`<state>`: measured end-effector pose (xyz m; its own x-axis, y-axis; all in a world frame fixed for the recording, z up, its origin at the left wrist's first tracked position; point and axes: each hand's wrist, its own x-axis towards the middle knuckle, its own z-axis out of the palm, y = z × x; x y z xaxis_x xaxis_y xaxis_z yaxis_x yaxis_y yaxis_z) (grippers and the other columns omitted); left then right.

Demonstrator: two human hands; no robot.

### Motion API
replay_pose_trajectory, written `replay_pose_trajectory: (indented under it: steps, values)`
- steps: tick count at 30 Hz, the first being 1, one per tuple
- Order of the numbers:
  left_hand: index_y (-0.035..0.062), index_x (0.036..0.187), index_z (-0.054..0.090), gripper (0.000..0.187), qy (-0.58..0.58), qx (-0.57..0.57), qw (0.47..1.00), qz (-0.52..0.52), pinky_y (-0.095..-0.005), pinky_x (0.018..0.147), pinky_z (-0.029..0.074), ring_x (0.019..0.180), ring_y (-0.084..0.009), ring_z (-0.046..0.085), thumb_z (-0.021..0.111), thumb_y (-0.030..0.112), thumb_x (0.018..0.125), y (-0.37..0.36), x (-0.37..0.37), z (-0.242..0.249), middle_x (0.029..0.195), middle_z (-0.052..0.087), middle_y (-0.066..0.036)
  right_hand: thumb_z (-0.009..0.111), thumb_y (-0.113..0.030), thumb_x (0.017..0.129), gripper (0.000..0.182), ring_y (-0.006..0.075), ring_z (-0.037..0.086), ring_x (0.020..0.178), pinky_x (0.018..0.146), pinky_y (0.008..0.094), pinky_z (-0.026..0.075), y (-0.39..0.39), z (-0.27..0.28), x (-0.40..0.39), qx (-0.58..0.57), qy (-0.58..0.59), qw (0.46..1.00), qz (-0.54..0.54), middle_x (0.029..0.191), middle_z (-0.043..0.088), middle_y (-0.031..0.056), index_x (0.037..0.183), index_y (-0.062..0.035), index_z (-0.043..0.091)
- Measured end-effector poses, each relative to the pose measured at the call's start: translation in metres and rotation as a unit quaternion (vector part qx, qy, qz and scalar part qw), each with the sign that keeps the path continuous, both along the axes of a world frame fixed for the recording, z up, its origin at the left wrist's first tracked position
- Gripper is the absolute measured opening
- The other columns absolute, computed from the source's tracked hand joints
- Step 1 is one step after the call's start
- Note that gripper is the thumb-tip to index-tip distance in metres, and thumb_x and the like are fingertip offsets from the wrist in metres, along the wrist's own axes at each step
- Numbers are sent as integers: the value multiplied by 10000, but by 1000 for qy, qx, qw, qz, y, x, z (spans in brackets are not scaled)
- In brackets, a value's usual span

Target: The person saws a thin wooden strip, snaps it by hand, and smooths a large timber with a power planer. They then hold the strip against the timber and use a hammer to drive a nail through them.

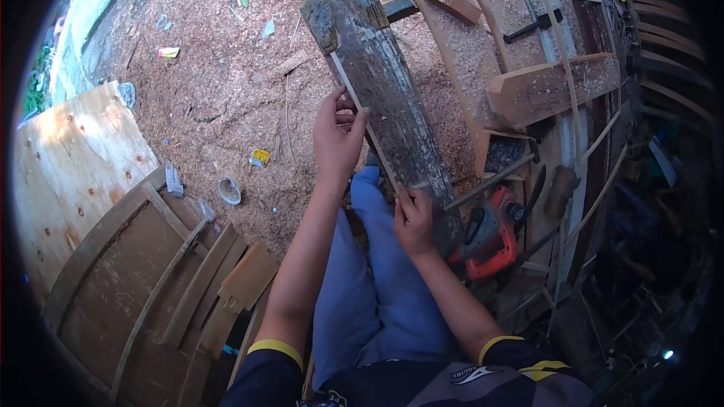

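A thin pale wooden strip (384,160) runs lengthwise along the left edge of a thick, weathered plank (386,87). My left hand (341,136) has its fingers curled round the strip about midway, thumb against it. Closer to my body, my right hand (414,222) pinches the strip's near end between thumb and fingers, over the plank's near part. The plank's far end has a rough, worn block (341,11) of wood on it. My legs (369,271) are below the plank's near end.
A red power tool (494,234) sits just right of my right hand. Boards and a dark-handled clamp (534,26) lie farther right, with a cut timber (554,89). Shavings (219,98) cover the ground. Curved wooden frames (143,286) and plywood (83,173) stand at left.
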<state>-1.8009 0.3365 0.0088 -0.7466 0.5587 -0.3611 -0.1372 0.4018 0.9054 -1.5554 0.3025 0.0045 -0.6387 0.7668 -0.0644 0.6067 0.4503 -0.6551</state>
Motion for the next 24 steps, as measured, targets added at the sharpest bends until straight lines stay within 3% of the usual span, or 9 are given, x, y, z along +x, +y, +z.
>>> replay_pose_trajectory:
  steps: [6,11,16,24]
  values:
    - [5,1482,554,546,-49,13,999,13,-262,743,589,860,-102,676,762,16,977,3,-6,-1,1056,674,-68,736,-85,948,417,318,652,1006,898,463,487,12,12,-7,0,-43,999,12,1101,656,113,1363,-48,716]
    - [-6,1400,623,375,-89,57,994,24,-269,770,581,872,-103,676,705,63,1040,-3,-33,-18,1059,698,-73,761,-99,937,425,307,657,1025,909,451,483,36,9,-39,3,-31,999,15,1103,658,103,1359,-68,716]
    - [-15,1287,695,250,-51,50,996,50,-267,780,569,877,-110,683,674,125,1081,-7,-76,-33,1045,723,-71,767,-96,939,422,310,655,1022,905,451,486,55,1,-89,31,-16,999,14,1103,664,108,1356,-67,714]
    - [-17,1249,700,222,-85,36,995,24,-262,773,557,863,-94,670,666,131,1087,-7,-132,-34,1016,727,-54,772,-46,951,374,351,676,1036,917,435,546,100,3,-188,44,9,999,-5,1136,678,152,1322,-39,723]
